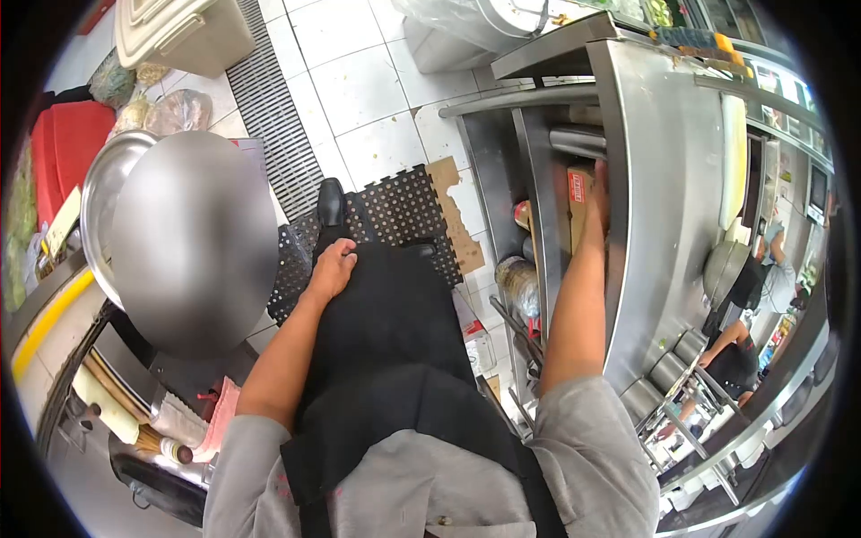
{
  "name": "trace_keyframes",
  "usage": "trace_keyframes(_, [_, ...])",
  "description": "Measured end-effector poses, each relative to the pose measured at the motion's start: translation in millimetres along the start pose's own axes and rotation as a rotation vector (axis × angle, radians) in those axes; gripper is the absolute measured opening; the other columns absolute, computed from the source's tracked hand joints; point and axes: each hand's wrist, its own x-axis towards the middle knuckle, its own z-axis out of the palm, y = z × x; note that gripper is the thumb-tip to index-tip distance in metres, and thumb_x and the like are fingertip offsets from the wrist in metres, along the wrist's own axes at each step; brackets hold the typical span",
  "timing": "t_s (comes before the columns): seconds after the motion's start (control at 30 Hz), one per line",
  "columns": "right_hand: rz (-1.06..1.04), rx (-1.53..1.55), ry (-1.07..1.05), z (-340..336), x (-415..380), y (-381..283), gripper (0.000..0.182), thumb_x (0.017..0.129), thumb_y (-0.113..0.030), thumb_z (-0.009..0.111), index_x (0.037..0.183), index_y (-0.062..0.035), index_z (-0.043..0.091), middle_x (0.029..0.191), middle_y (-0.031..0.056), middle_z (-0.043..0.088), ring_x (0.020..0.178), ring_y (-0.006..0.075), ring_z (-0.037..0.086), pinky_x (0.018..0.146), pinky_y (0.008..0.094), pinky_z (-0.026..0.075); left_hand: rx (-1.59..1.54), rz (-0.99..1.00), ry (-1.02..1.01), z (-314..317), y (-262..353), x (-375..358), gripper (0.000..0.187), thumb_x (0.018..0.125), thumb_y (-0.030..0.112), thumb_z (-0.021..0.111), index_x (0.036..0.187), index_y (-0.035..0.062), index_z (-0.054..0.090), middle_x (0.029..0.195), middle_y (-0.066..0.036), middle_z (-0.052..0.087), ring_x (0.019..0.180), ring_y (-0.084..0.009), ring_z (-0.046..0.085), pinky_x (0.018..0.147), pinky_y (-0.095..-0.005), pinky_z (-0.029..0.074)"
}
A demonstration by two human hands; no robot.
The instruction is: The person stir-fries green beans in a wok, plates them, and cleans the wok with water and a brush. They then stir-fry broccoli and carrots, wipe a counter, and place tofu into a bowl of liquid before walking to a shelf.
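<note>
My left hand (pixel 334 269) hangs in front of my black apron (pixel 386 314), loosely bent, fingers a little apart and holding nothing. My right arm stretches into the shelf space under a steel counter (pixel 664 197). There my right hand (pixel 598 193) is beside a brown cardboard box (pixel 578 211) with a red label; its fingers are blurred and partly hidden, so I cannot tell whether they grip it. A steel cylindrical thing (pixel 578 141) lies just past the hand. Nearer me on the lower shelf sits a plastic-wrapped bundle (pixel 518 285).
A perforated black mat (pixel 386 211) lies on the white tile floor, beside a drain grate (pixel 273 108). A large steel bowl (pixel 99 206) stands at left, near a lidded cream bin (pixel 184 40). Steel pots (pixel 668 369) are at right, with people (pixel 740 350) working beyond.
</note>
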Motion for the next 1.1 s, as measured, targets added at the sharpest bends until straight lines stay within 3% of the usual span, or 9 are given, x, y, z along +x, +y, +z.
trace_keyframes(0.23, [-0.312,0.179,0.054,19.9,51.5,-11.8,0.076,0.091,-0.056,0.058,0.141,0.0009,0.047,0.150,0.0147,0.043,0.138,0.0296,0.039,0.114,0.0363,0.026,-0.031,0.059,-0.059,-20.3,12.9,5.6,0.023,0.092,0.011,0.059,0.114,0.0027,0.060,0.108,-0.018,0.066,0.100,-0.0310,0.065,0.089,-0.0378,0.050])
trace_keyframes(0.43, [-0.302,0.168,0.142,24.9,36.6,-45.0,0.082,0.084,-0.059,0.065,0.138,0.0019,0.050,0.144,0.0182,0.049,0.133,0.0308,0.045,0.111,0.0361,0.029,0.008,0.057,-0.058,-23.1,18.7,19.7,0.022,0.092,0.010,0.059,0.112,0.0014,0.060,0.106,-0.019,0.066,0.100,-0.0316,0.065,0.088,-0.0383,0.051])
trace_keyframes(0.53, [-0.128,0.058,0.117,29.4,44.0,-32.8,0.083,0.081,-0.059,0.069,0.135,0.0023,0.053,0.141,0.0181,0.051,0.129,0.0292,0.047,0.110,0.0355,0.032,0.002,0.114,-0.092,-15.3,40.3,32.4,0.022,0.091,0.010,0.059,0.112,0.0012,0.060,0.105,-0.019,0.066,0.099,-0.0319,0.065,0.087,-0.0385,0.051])
trace_keyframes(0.67, [0.023,0.380,-0.163,4.6,-4.0,-61.1,0.086,0.074,-0.042,0.082,0.139,0.0021,0.047,0.140,0.0194,0.051,0.129,0.0277,0.046,0.107,0.0364,0.035,-0.002,0.191,-0.138,7.3,65.3,50.4,0.023,0.092,0.010,0.060,0.114,0.0029,0.060,0.102,-0.014,0.065,0.099,-0.0230,0.064,0.088,-0.0335,0.050])
trace_keyframes(0.77, [-0.318,0.314,0.139,29.1,-34.1,-59.4,0.094,0.067,-0.024,0.090,0.141,0.0017,0.040,0.135,0.0187,0.051,0.123,0.0264,0.049,0.104,0.0352,0.037,-0.036,0.291,-0.168,14.8,101.5,54.8,0.034,0.087,0.012,0.066,0.118,0.0014,0.057,0.111,-0.019,0.063,0.105,-0.0306,0.062,0.092,-0.0379,0.049])
trace_keyframes(0.83, [-0.230,0.409,-0.139,28.3,-67.6,-64.9,0.082,0.068,-0.025,0.089,0.133,0.0000,0.046,0.128,0.0138,0.053,0.115,0.0224,0.052,0.100,0.0333,0.040,0.002,0.411,-0.135,16.6,126.7,54.2,0.048,0.084,0.013,0.071,0.126,0.0004,0.052,0.122,-0.022,0.058,0.115,-0.0348,0.057,0.099,-0.0406,0.045])
trace_keyframes(0.87, [-0.412,0.316,-0.074,27.6,-92.1,-76.2,0.073,0.068,-0.028,0.088,0.125,-0.0027,0.050,0.117,0.0133,0.057,0.110,0.0252,0.055,0.096,0.0358,0.044,0.049,0.493,-0.094,17.1,141.2,53.8,0.058,0.082,0.013,0.073,0.132,-0.0001,0.047,0.130,-0.023,0.053,0.123,-0.0355,0.052,0.104,-0.0412,0.042])
trace_keyframes(1.0, [-0.455,0.385,-0.423,13.0,-170.4,-122.1,0.076,0.064,-0.023,0.090,0.127,-0.0035,0.051,0.124,0.0125,0.061,0.111,0.0246,0.060,0.095,0.0361,0.047,0.075,0.709,0.001,3.0,190.6,48.6,0.086,0.073,0.013,0.080,0.144,-0.0014,0.032,0.146,-0.024,0.037,0.136,-0.0382,0.037,0.113,-0.0403,0.033])
trace_keyframes(1.1, [-0.509,0.411,-0.571,-6.2,-208.5,-155.4,0.076,0.065,-0.022,0.089,0.128,-0.0047,0.050,0.124,0.0122,0.061,0.113,0.0240,0.061,0.096,0.0364,0.048,0.063,0.845,0.055,-21.0,199.0,33.3,0.092,0.070,0.019,0.084,0.144,0.0012,0.032,0.141,-0.022,0.044,0.132,-0.0395,0.043,0.111,-0.0468,0.035])
